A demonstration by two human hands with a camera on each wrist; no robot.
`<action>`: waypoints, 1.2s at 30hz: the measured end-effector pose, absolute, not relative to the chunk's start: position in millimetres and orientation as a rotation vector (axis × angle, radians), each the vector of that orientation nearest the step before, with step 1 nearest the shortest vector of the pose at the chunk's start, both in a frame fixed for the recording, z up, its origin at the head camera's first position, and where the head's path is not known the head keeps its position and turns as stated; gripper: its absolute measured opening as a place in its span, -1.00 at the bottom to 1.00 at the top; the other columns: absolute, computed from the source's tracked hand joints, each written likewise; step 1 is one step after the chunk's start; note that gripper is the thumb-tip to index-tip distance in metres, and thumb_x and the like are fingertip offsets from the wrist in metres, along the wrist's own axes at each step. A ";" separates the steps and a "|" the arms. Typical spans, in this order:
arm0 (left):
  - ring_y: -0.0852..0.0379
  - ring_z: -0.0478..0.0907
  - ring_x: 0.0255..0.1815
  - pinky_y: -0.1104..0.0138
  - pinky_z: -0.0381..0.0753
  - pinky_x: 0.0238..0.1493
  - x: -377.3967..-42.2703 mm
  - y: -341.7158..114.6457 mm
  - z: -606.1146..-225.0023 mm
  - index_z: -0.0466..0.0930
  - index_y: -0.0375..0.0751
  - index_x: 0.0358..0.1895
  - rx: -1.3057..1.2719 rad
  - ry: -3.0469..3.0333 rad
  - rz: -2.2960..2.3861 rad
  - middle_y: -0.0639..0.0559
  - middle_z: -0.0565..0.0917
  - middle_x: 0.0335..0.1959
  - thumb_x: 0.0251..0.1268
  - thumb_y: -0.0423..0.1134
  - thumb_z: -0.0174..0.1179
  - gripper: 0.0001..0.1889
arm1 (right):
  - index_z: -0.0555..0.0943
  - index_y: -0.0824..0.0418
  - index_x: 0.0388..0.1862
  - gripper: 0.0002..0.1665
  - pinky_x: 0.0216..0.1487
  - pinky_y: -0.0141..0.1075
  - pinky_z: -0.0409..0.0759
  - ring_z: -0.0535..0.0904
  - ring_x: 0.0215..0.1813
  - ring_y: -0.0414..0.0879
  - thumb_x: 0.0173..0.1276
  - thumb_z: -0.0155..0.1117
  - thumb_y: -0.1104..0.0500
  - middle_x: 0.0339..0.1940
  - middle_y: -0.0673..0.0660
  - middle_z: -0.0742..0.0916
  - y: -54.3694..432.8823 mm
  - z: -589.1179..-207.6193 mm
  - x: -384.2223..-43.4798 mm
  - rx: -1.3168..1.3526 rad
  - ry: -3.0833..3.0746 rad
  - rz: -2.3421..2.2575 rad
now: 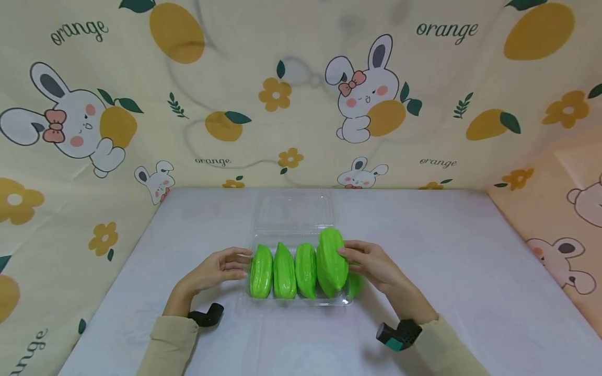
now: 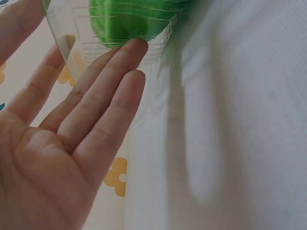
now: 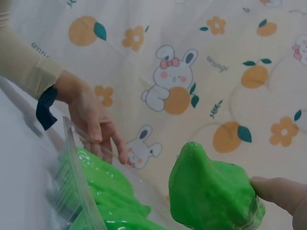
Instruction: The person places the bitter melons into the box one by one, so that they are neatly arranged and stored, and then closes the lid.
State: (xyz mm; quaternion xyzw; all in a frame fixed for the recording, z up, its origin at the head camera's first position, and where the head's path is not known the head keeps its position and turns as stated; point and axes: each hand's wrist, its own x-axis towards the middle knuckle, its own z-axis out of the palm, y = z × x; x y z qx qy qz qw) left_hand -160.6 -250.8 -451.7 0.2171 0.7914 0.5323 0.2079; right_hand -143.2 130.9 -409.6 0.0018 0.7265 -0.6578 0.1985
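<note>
A clear plastic clamshell box (image 1: 312, 302) lies with its lid (image 1: 293, 209) folded back. Several glossy, ridged green fruits stand side by side in it, among them a leftmost fruit (image 1: 261, 271). My right hand (image 1: 376, 266) pinches another ridged green fruit (image 1: 332, 258) between thumb and fingers, above the box's right end; its pointed tip shows in the right wrist view. Behind it, a further green fruit (image 1: 356, 284) is partly hidden at the box's right edge. At the box's left wall, my left hand (image 2: 72, 129) rests its extended fingertips against or close to the plastic.
A white table (image 1: 432, 235) carries the box. Behind and at both sides stands a printed cloth backdrop (image 1: 301, 94) with rabbits and oranges. A dark wrist camera sits on the left wrist (image 1: 207, 315) and another on the right wrist (image 1: 400, 334).
</note>
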 end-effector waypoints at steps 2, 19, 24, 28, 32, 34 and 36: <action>-0.19 0.54 0.25 0.53 0.59 0.06 -160.8 -250.9 -451.9 0.28 -0.41 0.33 0.611 2.198 1.482 -0.46 0.45 0.28 0.28 -0.18 0.26 -0.36 | 0.31 0.46 0.34 -0.32 0.22 -0.20 0.58 0.56 -0.04 -0.28 0.41 0.18 0.05 0.22 0.21 0.55 128.4 -409.7 -144.4 0.015 2.030 -1.841; -0.31 0.47 0.28 0.50 0.60 0.07 -160.2 -250.5 -451.3 0.28 -0.37 0.34 0.589 2.184 1.488 -0.43 0.45 0.30 0.28 -0.17 0.26 -0.37 | 0.34 0.41 0.33 -0.33 0.24 -0.16 0.57 0.58 -0.01 -0.24 0.39 0.20 0.05 0.23 0.26 0.56 105.6 -409.2 -148.2 0.001 2.010 -1.841; -0.17 0.53 0.26 0.50 0.60 0.07 -159.3 -250.7 -450.7 0.28 -0.36 0.35 0.585 2.200 1.475 -0.42 0.45 0.30 0.28 -0.15 0.26 -0.36 | 0.35 0.43 0.30 -0.35 0.14 -0.21 0.63 0.61 -0.08 -0.25 0.36 0.22 0.09 0.10 0.18 0.63 98.2 -410.2 -148.4 -0.025 1.992 -1.860; -0.27 0.49 0.27 0.51 0.59 0.06 -159.0 -252.0 -450.8 0.26 -0.41 0.34 0.599 2.197 1.472 -0.46 0.43 0.30 0.30 -0.17 0.24 -0.37 | 0.34 0.44 0.30 -0.33 0.11 -0.21 0.64 0.61 -0.13 -0.26 0.33 0.25 0.10 -0.03 0.08 0.67 92.9 -409.9 -147.0 -0.032 1.977 -1.864; -0.35 0.45 0.29 0.50 0.60 0.07 -158.4 -252.6 -450.3 0.25 -0.41 0.35 0.595 2.190 1.470 -0.46 0.42 0.30 0.31 -0.19 0.23 -0.37 | 0.35 0.45 0.28 -0.33 0.08 -0.21 0.66 0.63 -0.16 -0.26 0.31 0.27 0.11 -0.09 0.07 0.70 88.8 -410.1 -146.1 -0.035 1.978 -1.867; -0.33 0.46 0.29 0.50 0.60 0.07 -158.1 -252.1 -450.2 0.26 -0.40 0.35 0.583 2.194 1.466 -0.45 0.43 0.30 0.31 -0.19 0.23 -0.38 | 0.36 0.45 0.26 -0.35 0.06 -0.21 0.67 0.64 -0.18 -0.26 0.30 0.28 0.13 -0.11 0.07 0.71 87.1 -410.4 -145.8 -0.034 1.979 -1.872; -0.32 0.47 0.28 0.50 0.60 0.06 -157.7 -251.8 -450.1 0.27 -0.38 0.35 0.574 2.197 1.464 -0.43 0.44 0.31 0.30 -0.19 0.24 -0.38 | 0.38 0.45 0.25 -0.36 0.05 -0.21 0.68 0.65 -0.20 -0.26 0.29 0.29 0.14 -0.14 0.06 0.71 85.5 -410.4 -145.4 -0.029 1.980 -1.881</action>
